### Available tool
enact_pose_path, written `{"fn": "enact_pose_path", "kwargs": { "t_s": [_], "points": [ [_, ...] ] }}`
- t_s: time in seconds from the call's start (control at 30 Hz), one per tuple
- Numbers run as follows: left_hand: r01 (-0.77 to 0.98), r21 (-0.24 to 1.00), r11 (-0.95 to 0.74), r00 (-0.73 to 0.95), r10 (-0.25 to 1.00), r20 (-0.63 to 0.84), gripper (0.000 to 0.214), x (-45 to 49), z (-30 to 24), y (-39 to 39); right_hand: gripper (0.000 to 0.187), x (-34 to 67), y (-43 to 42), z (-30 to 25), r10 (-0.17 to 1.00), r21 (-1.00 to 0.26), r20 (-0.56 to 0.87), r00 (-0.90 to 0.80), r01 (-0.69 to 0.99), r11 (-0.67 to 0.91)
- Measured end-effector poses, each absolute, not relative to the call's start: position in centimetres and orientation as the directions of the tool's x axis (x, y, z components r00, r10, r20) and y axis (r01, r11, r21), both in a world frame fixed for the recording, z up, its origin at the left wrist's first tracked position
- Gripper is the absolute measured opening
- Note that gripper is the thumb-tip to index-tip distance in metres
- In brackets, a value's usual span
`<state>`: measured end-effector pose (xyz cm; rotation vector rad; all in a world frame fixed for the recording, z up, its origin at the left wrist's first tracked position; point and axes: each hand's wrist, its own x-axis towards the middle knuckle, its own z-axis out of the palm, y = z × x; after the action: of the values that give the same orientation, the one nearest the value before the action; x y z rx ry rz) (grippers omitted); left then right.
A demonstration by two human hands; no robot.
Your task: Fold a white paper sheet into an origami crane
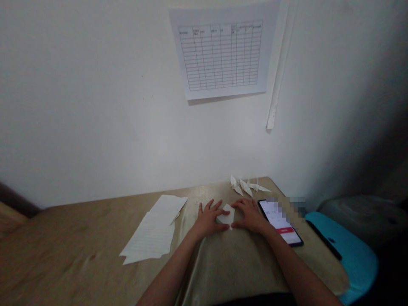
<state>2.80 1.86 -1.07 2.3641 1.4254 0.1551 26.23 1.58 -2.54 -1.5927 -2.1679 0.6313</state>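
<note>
A small piece of folded white paper (227,216) lies on the brown table between my two hands. My left hand (209,219) has its thumb and index finger on the paper's left side, while its other fingers spread over the tabletop. On the right edge of the paper, my right hand (250,216) pinches with thumb and index finger. Beyond my right hand, near the wall, stand several folded white paper cranes (245,187). Loose sheets of lined white paper (154,231) lie overlapping to the left of my left hand.
A phone (277,221) with a lit screen lies right of my right hand. Past the table's right edge is a turquoise stool or seat (347,250). The white wall (127,127) rises behind the table (79,246), with a printed table sheet (223,55) taped on it.
</note>
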Motion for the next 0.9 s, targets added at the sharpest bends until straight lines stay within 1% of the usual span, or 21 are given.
{"fn": "enact_pose_path", "kwargs": {
  "t_s": [0.1, 0.27, 0.5, 0.7, 0.9],
  "points": [
    [0.830, 0.372, -0.416, 0.481, 0.871, -0.098, 0.060, 2.8, -1.0, 1.8, 0.070, 26.2, 1.7, -2.7, 0.963, -0.566, 0.046, -0.265, 0.788, 0.243],
    [0.833, 0.371, -0.409, 0.474, 0.875, -0.100, 0.060, 2.9, -0.7, 1.7, 0.050, 25.9, 2.0, -2.9, 0.970, -0.593, 0.089, -0.226, 0.771, 0.234],
    [0.833, 0.379, -0.404, 0.473, 0.875, -0.107, 0.059, 3.0, -0.7, 1.8, 0.030, 25.7, 2.7, -3.0, 0.972, -0.575, 0.124, -0.200, 0.784, 0.235],
    [0.831, 0.379, -0.407, 0.479, 0.870, -0.114, 0.062, 2.9, -0.7, 1.9, 0.022, 25.4, 2.9, -3.0, 0.978, -0.560, 0.138, -0.156, 0.802, 0.207],
    [0.822, 0.383, -0.423, 0.497, 0.860, -0.116, 0.069, 2.5, -0.7, 1.9, 0.022, 24.9, 3.0, -3.0, 0.979, -0.528, 0.166, -0.120, 0.828, 0.191]
  ]
}}
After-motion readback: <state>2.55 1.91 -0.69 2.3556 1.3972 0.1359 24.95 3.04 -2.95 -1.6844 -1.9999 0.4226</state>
